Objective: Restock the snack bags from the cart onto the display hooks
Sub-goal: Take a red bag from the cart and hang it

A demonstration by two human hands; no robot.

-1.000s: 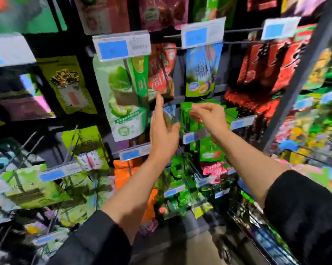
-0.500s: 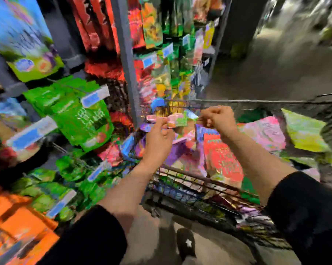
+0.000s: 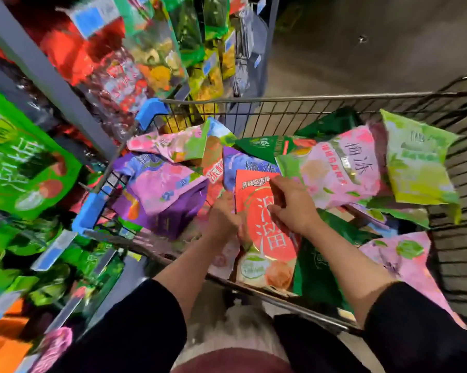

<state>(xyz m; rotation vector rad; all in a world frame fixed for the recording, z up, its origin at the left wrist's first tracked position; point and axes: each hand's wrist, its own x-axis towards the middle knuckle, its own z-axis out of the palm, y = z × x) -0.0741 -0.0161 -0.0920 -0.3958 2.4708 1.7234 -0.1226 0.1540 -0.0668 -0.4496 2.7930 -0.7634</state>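
Observation:
In the wire cart [image 3: 280, 99] lies a heap of snack bags. On top, near the front, is a red snack bag [image 3: 264, 238] with large white characters. My left hand [image 3: 224, 216] grips its left edge. My right hand [image 3: 291, 205] rests over its upper right part, with fingers and thumb curled onto the foil. Around it lie a purple bag [image 3: 168, 195], a pink bag [image 3: 340, 168] and a lime green bag [image 3: 418, 162]. The display hooks are at the left, carrying green bags [image 3: 20, 168] and blue price tags.
A grey shelf upright [image 3: 46, 74] runs diagonally between the display and the cart's blue corner bumper [image 3: 151, 111]. More hanging bags in red, yellow and green fill the racks at the top left. Bare grey floor [image 3: 361, 49] lies beyond the cart.
The view has swung from the display hooks right and down to the cart. Both hands dropped from the hooks into the cart and took hold of the red snack bag.

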